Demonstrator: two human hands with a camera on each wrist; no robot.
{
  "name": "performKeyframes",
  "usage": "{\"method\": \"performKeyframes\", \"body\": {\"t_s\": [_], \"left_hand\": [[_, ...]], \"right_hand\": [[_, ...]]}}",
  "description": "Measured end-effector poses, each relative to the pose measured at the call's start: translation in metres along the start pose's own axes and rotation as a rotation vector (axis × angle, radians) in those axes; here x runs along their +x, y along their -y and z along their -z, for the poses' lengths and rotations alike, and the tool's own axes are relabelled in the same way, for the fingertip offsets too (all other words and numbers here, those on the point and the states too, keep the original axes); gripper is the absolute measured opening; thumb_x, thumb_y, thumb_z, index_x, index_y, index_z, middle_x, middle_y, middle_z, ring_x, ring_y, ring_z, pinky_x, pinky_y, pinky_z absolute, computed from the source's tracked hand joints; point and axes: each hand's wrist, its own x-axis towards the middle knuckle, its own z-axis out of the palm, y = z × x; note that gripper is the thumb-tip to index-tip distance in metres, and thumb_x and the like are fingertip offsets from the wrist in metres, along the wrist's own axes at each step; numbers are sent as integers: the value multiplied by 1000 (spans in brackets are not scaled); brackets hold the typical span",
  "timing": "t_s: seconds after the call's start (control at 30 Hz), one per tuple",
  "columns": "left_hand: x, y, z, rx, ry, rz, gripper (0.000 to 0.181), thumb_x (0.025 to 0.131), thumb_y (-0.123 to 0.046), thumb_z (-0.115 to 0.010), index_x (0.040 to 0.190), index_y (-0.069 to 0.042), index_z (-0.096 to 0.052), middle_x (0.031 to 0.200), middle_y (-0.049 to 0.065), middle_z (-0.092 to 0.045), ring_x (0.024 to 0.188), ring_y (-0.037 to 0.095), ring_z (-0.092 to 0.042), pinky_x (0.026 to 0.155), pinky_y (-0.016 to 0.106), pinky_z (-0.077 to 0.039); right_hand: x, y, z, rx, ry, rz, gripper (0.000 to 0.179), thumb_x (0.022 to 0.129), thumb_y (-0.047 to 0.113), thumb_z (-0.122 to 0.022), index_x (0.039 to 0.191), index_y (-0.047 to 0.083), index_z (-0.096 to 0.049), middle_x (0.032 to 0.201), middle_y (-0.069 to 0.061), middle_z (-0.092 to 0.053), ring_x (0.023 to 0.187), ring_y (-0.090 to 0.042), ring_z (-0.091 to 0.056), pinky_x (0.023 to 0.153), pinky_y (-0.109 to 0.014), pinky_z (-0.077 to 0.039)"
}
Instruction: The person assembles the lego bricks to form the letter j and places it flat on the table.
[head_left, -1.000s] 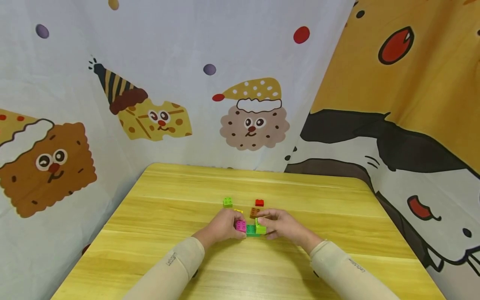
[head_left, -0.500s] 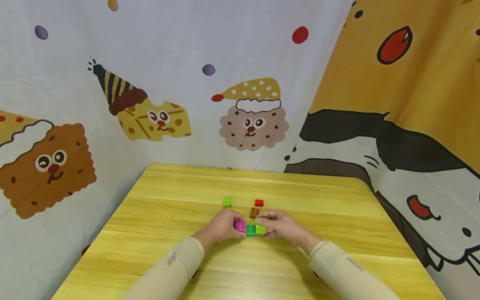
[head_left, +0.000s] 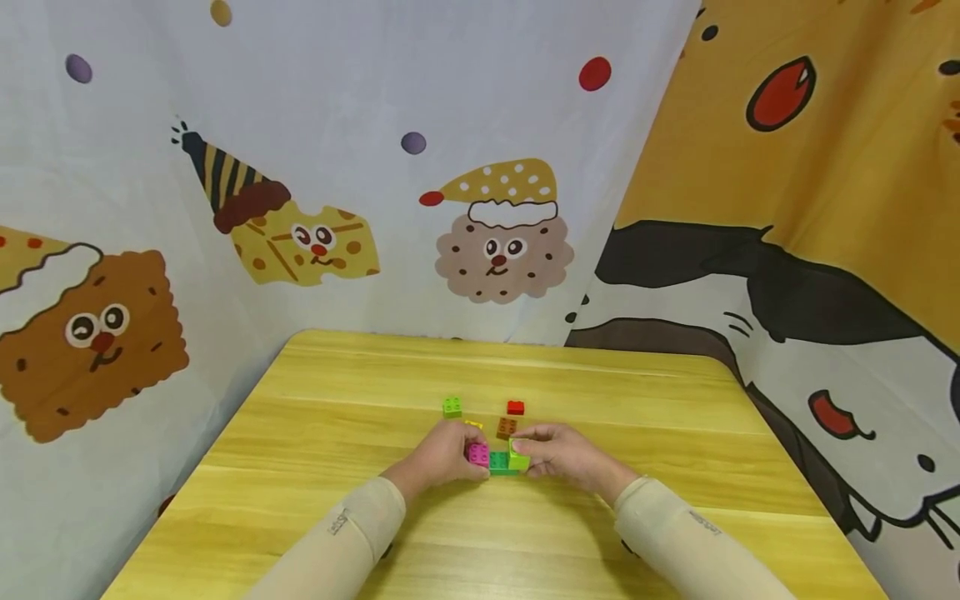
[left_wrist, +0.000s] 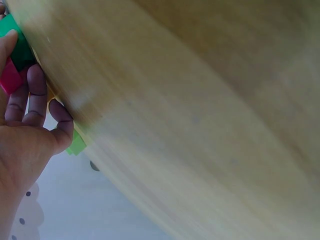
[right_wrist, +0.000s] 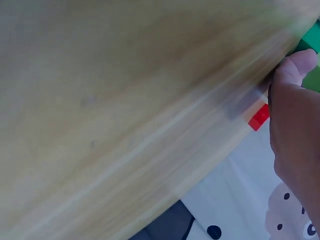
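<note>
Nearest you: cream left sleeve (head_left: 345, 537) and right sleeve (head_left: 693, 542) run in from the near edge, angled inward, bringing your hands together low over the wood-grain surface (head_left: 465, 533). Between them, near the middle: a green brick (head_left: 498, 462), flat, studs up, lying left to right. At its left end, a pink brick (head_left: 478, 455), four studs up; can't tell if it's on the green or butted beside it. At the right end, a bright lime brick (head_left: 519, 457), rising above the green's studs; can't tell if it's fully seated.

Your left hand (head_left: 448, 452) pinches the pink, digits bent round its near and far sides. Your right hand (head_left: 558, 452) pinches the lime, one fingertip at its top.

Just past: brown brick (head_left: 507, 428), studs up, close to your right fingertips; yellow brick (head_left: 474, 425), mostly hidden behind your left hand. Farther: light-green brick (head_left: 452, 408) left, red brick (head_left: 515, 407) right, well apart. Beyond the far edge: cartoon-print curtain (head_left: 315, 75).
</note>
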Motion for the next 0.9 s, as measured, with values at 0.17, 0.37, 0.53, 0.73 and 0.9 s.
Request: {"method": "performKeyframes", "body": {"t_s": [0.17, 0.37, 0.53, 0.73, 0.9], "left_hand": [[1, -1, 2, 17, 4, 2, 25, 79, -16, -96, 93, -15, -76, 76, -10, -66, 68, 4, -56, 62, 21, -51], [-1, 0, 2, -5, 10, 12, 24, 79, -16, -95, 93, -16, -75, 76, -9, -66, 69, 5, -57, 62, 22, -52], [-1, 1, 1, -16, 12, 17, 23, 79, -16, -95, 91, -17, -75, 75, -9, -67, 69, 5, -58, 62, 22, -52], [-1, 1, 1, -12, 8, 5, 23, 79, -15, -95, 90, -16, -75, 74, -9, -66, 68, 5, -57, 61, 22, -52], [-2, -1, 1, -15, 7, 13, 23, 79, -15, -95, 89, -17, -75, 74, -9, -66, 67, 5, -57, 61, 22, -52]], "right_hand": [[1, -1, 0, 11, -11, -26, 60, 102, 34, -74, 144, -5, -57, 120, -11, -72, 96, -19, -71, 93, -36, -61], [2, -1, 0, 49, 17, -63, 68, 102, 36, -74, 148, -7, -51, 113, -13, -75, 95, -22, -76, 93, -40, -64], [0, -2, 1, 85, 71, -85, 71, 104, 39, -71, 152, -7, -47, 107, -17, -78, 91, -23, -78, 92, -41, -64], [2, -6, 1, 90, 75, -76, 68, 104, 39, -71, 149, -7, -50, 103, -14, -78, 88, -21, -77, 90, -41, -65], [3, -6, 2, 75, 83, -67, 64, 103, 39, -71, 145, -6, -54, 102, -13, -78, 87, -20, -77, 88, -39, -65]]}}
